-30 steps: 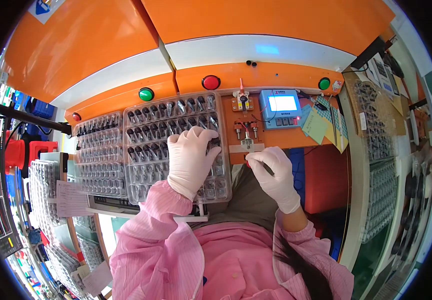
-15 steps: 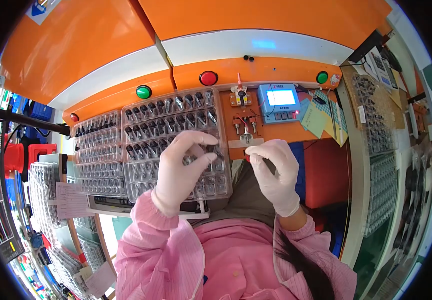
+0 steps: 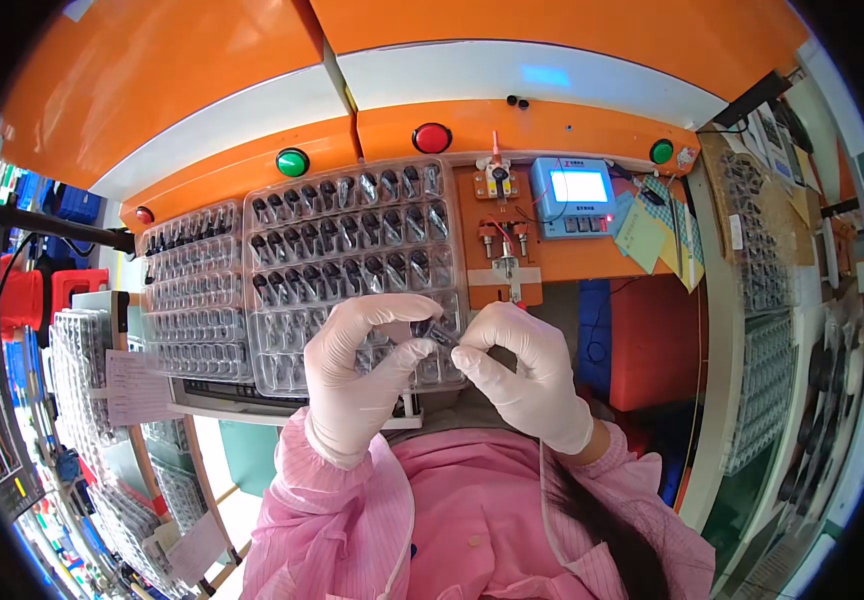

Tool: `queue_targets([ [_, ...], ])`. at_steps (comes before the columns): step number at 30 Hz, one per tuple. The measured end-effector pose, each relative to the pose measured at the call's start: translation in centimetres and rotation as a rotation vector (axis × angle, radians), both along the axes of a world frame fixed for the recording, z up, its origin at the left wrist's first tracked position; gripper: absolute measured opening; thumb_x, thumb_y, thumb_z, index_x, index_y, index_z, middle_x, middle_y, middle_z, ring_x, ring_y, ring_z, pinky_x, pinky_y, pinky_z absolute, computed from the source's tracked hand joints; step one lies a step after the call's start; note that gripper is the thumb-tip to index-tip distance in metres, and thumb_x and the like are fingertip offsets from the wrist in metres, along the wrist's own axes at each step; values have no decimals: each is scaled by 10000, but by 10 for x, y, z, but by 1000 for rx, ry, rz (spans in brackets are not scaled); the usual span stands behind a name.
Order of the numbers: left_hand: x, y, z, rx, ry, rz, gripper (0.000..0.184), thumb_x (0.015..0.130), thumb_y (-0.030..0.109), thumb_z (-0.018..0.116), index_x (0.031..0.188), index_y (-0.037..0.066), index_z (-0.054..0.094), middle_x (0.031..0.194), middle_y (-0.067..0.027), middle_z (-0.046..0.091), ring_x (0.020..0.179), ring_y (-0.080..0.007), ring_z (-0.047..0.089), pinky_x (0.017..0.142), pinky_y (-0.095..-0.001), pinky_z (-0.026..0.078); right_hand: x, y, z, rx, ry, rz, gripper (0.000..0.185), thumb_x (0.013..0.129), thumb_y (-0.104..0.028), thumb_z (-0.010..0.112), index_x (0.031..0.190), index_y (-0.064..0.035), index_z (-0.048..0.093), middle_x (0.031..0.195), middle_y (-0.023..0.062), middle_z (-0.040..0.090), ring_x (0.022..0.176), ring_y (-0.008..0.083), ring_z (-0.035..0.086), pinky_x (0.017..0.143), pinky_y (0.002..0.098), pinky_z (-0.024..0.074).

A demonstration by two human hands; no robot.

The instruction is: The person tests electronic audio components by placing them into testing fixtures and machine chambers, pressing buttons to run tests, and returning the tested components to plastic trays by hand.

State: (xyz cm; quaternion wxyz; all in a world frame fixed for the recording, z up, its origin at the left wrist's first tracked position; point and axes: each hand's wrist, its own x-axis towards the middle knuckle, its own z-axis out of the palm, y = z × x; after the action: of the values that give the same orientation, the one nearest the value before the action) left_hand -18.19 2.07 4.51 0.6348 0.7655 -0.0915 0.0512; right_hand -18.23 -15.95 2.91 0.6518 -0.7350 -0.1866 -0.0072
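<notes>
My left hand (image 3: pixel 367 372), in a white glove, pinches a small dark piece (image 3: pixel 426 327) between thumb and forefinger, above the front right of a clear plastic tray (image 3: pixel 258 352). It resembles the small black pieces (image 3: pixel 338 282) lying in rows in the tray's pockets; its exact kind is too small to tell. My gloved right hand (image 3: pixel 532 372) is closed in a pinch, its fingertips close against the right end of that piece. Whatever lies between the right fingertips is hidden.
A second filled tray (image 3: pixel 195 290) stands at the left. Behind my right hand are a small metal test fixture (image 3: pixel 505 240) and a blue box with a lit screen (image 3: pixel 574 200). Red (image 3: pixel 432 138) and green (image 3: pixel 293 163) buttons line the orange panel. A red stool (image 3: pixel 657 345) is below right.
My right hand has moved left and down to meet the left hand over the tray. The left hand has dropped slightly toward me, and the view has shifted a little.
</notes>
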Motion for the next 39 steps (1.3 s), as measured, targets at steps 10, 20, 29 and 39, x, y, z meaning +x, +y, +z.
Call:
queue_targets([
  [10,4,1,-3,86,6,79,309,694,-53,739,975,58,675,956,-40,709,734,-115,609,794,-264,470,4,1,4,38,6,67,208,910,-171,639,790,-9,585,735,53,577,674,147,519,636,276,410],
  [20,4,2,1,30,9,54,284,722,-42,727,984,48,667,988,-49,711,741,-111,607,793,-267,475,9,1,1,34,67,88,246,917,-202,638,792,-1,571,726,52,560,658,139,505,615,273,403],
  [29,2,0,3,-4,21,55,282,722,-42,724,983,48,665,993,-56,710,759,-124,612,784,-266,476,9,1,5,45,119,68,255,907,-203,649,783,4,568,718,53,553,661,138,509,612,272,405],
  [39,0,-5,2,303,-255,22,280,696,-71,720,943,53,678,961,-64,708,862,-175,623,794,-298,468,15,5,1,58,102,65,184,828,-155,730,831,-14,610,698,39,556,651,144,520,622,276,413],
])
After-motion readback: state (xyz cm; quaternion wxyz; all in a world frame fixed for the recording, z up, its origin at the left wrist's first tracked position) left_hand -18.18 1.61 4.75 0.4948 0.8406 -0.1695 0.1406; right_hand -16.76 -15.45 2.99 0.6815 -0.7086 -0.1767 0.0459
